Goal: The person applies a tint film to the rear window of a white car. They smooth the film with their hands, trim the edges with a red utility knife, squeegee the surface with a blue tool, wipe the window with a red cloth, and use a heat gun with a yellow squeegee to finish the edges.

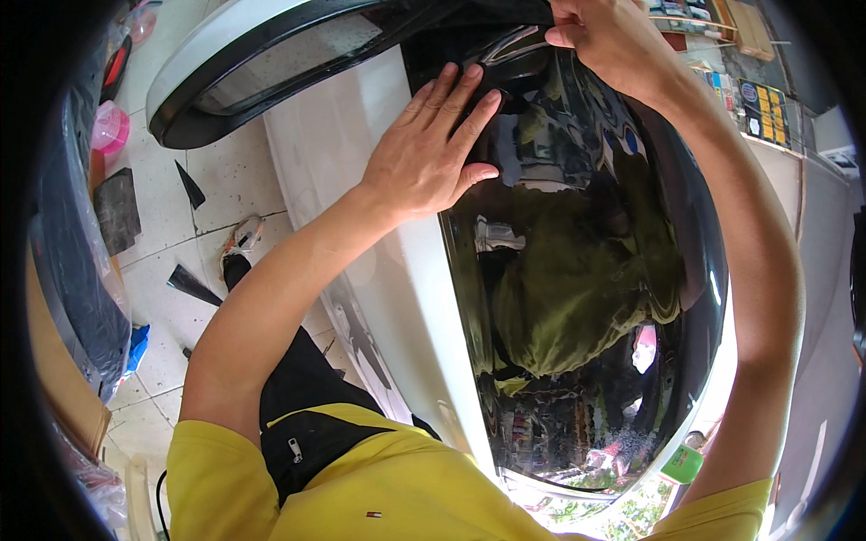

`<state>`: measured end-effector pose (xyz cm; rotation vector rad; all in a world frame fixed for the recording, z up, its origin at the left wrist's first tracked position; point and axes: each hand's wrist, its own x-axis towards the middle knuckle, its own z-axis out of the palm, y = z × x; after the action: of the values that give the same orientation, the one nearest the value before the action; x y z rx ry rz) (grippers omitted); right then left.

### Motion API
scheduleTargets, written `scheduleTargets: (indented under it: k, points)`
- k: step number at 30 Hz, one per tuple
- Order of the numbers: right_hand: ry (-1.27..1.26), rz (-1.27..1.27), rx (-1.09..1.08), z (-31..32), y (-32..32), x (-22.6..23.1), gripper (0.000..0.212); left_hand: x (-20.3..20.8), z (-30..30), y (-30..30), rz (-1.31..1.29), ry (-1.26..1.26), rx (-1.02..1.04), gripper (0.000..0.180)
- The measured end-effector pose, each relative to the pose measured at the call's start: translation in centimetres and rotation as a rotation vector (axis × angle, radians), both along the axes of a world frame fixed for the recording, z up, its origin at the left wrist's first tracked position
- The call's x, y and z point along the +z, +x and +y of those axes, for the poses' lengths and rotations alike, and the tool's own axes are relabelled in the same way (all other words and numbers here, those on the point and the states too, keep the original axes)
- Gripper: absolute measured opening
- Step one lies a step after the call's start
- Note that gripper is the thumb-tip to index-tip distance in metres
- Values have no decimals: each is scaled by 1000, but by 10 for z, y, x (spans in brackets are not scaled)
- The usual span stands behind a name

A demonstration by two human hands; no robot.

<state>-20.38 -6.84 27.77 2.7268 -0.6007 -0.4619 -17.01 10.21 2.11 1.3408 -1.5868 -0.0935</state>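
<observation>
Window: dark, glossy; extends below and right of the left fingertips. Left hand: fingers straight, slightly spread, flat across the window's edge beside the mirror, grasping nothing. Right hand: fingers curled, upper edge; hold cannot be told.

A yellow short-sleeved shirt, black trousers and a pale shoe are worn.

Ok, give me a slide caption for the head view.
Left hand spread on a glossy dark car window, right hand at its far end, side mirror alongside.
</observation>
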Motion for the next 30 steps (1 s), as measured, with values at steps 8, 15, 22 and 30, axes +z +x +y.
scheduleTargets:
  k: [8, 15, 22, 30]
  points:
    - [-34, 36, -32, 8, 3, 2, 21, 0, 0, -1, -6, 33, -11, 90]
    - [-63, 65, -23, 8, 4, 1, 20, 2, 0, 0, 11, 21, -13, 90]
    - [-114, 161, 25, 14, 17, 1, 21, 0, 0, -1, 16, 22, -3, 89]
    - [-253, -6, 2, 95, -7, 13, 24, -6, 8, 10, 78, -243, 65, 46]
